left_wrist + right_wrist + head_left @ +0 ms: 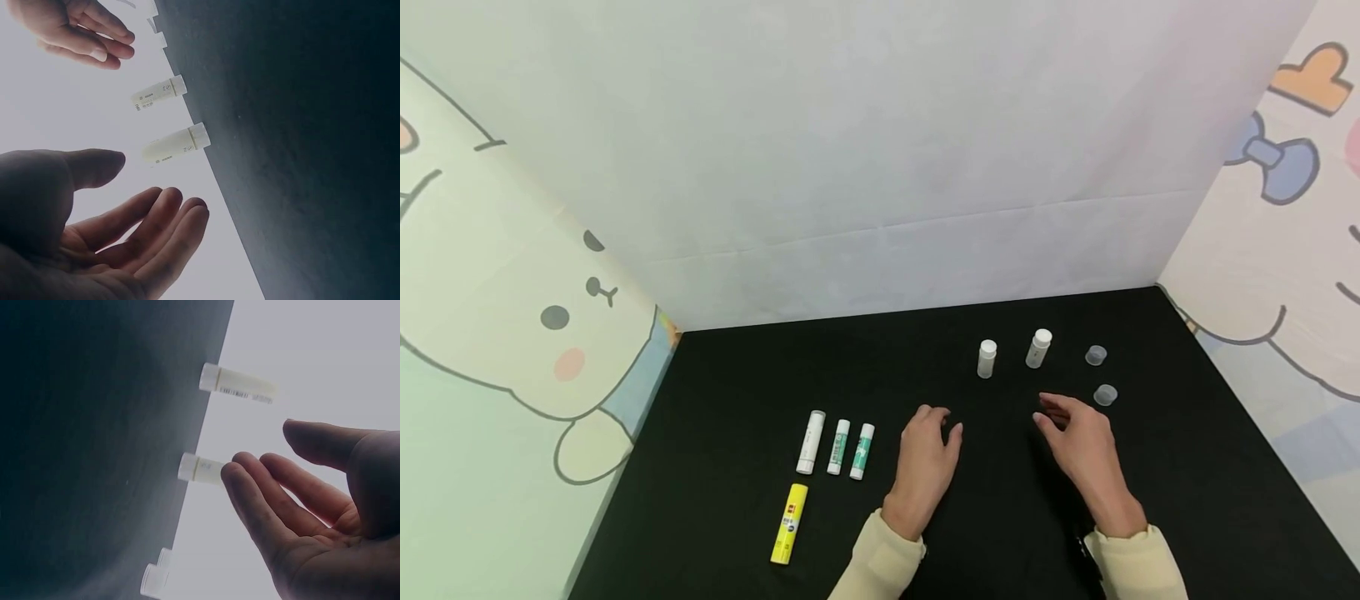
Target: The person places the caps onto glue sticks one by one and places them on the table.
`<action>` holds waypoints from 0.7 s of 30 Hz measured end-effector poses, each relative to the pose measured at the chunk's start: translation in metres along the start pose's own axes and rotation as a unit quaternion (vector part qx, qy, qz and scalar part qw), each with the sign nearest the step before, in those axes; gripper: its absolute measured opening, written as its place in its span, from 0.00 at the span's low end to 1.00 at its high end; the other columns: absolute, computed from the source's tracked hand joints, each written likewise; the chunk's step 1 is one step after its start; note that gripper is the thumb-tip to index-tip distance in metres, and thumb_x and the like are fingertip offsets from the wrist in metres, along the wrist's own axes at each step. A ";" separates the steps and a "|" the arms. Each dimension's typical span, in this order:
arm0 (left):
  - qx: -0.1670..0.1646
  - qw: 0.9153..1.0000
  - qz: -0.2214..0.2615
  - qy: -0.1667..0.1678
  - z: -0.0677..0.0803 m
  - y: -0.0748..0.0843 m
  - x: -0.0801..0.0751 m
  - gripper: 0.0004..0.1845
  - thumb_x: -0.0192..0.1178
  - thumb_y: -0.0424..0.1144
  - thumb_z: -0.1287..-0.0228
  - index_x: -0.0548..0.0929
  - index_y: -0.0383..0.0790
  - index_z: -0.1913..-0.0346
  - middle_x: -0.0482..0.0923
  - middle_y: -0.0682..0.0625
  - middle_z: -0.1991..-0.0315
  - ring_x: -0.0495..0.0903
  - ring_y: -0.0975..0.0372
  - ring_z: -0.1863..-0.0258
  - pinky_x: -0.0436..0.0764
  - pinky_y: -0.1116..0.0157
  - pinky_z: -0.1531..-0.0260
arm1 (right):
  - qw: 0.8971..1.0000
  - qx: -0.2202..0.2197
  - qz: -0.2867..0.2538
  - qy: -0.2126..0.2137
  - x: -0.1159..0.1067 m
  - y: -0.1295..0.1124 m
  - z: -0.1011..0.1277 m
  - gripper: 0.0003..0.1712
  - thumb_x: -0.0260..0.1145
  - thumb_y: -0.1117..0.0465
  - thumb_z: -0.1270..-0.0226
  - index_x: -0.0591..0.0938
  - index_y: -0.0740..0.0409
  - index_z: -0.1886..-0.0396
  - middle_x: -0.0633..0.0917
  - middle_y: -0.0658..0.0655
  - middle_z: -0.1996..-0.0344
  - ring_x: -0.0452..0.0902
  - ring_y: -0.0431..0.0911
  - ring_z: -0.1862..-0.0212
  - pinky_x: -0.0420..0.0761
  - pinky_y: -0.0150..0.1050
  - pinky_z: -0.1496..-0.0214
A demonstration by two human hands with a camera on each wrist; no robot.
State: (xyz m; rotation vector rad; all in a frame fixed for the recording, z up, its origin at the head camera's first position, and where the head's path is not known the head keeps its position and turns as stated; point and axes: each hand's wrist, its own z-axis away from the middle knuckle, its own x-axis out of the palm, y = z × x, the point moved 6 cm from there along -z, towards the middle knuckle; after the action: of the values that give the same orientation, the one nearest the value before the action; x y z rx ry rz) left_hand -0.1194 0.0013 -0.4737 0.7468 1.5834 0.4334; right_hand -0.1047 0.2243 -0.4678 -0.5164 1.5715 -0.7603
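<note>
Neither hand holds anything. My left hand (925, 458) hovers over the black table with fingers loosely bent and the thumb apart, to the right of two green-and-white glue sticks (839, 447). Across from it, my right hand (1081, 442) hangs in a similar relaxed bend, below two small clear cups or caps (1105, 395). Farther back, two small white capped tubes stand upright: one tube (987, 360) between the hands, the other tube (1038, 350) beyond the right fingertips. In the right wrist view, the fingers overlap part of one tube (206, 470).
Left of the green-and-white sticks lies a longer white tube (810, 442), with a yellow glue stick (789, 524) nearer the front edge. A second clear cup (1096, 356) sits at the back right. White fabric walls (895, 258) enclose the table's back and sides.
</note>
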 end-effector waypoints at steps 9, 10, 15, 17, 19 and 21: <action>-0.008 1.000 -0.017 -0.013 -0.009 0.005 0.005 0.16 0.70 0.38 0.27 0.87 0.31 0.45 0.84 0.44 0.55 0.86 0.55 0.58 0.87 0.60 0.57 | 1.000 0.004 0.013 0.022 -0.013 0.012 -0.003 0.19 0.67 0.66 0.25 0.83 0.71 0.38 0.87 0.73 0.46 0.86 0.65 0.47 0.83 0.64 0.46; -0.007 1.000 -0.019 -0.014 -0.010 0.006 0.006 0.16 0.70 0.38 0.27 0.87 0.30 0.45 0.84 0.44 0.55 0.86 0.55 0.58 0.87 0.60 0.57 | 1.000 0.004 0.015 0.024 -0.014 0.013 -0.003 0.19 0.67 0.66 0.25 0.83 0.71 0.39 0.87 0.73 0.46 0.86 0.66 0.47 0.83 0.64 0.46; -0.009 0.999 -0.019 -0.024 -0.016 0.008 0.009 0.18 0.69 0.40 0.26 0.86 0.31 0.42 0.84 0.44 0.53 0.86 0.55 0.55 0.87 0.61 0.54 | 0.999 0.003 0.026 0.047 -0.023 0.019 -0.006 0.19 0.67 0.66 0.25 0.84 0.71 0.40 0.88 0.74 0.49 0.86 0.66 0.49 0.82 0.65 0.48; -0.009 0.999 -0.017 -0.026 -0.018 0.008 0.010 0.18 0.68 0.40 0.26 0.85 0.31 0.42 0.84 0.44 0.52 0.86 0.56 0.55 0.86 0.61 0.53 | 0.998 0.003 0.028 0.054 -0.025 0.021 -0.007 0.19 0.67 0.66 0.26 0.84 0.71 0.40 0.88 0.74 0.50 0.86 0.67 0.49 0.82 0.65 0.48; -0.006 1.000 -0.016 -0.025 -0.020 0.009 0.011 0.18 0.69 0.40 0.26 0.85 0.31 0.42 0.84 0.44 0.52 0.86 0.56 0.55 0.87 0.61 0.54 | 0.998 0.002 0.030 0.060 -0.028 0.022 -0.008 0.19 0.67 0.66 0.26 0.84 0.72 0.40 0.88 0.74 0.50 0.86 0.67 0.49 0.82 0.65 0.49; -0.002 1.000 -0.015 -0.022 -0.022 0.011 0.011 0.17 0.69 0.39 0.26 0.85 0.31 0.42 0.84 0.44 0.52 0.86 0.55 0.55 0.87 0.60 0.54 | 0.998 0.005 0.032 0.062 -0.030 0.024 -0.009 0.19 0.67 0.66 0.26 0.83 0.72 0.39 0.87 0.75 0.50 0.86 0.67 0.49 0.82 0.65 0.48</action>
State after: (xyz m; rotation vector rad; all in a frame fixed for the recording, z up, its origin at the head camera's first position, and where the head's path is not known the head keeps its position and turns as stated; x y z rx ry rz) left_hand -0.1389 0.0198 -0.4708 0.7251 1.5505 0.3960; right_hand -0.1070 0.2638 -0.4643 -0.4173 1.6907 -0.7635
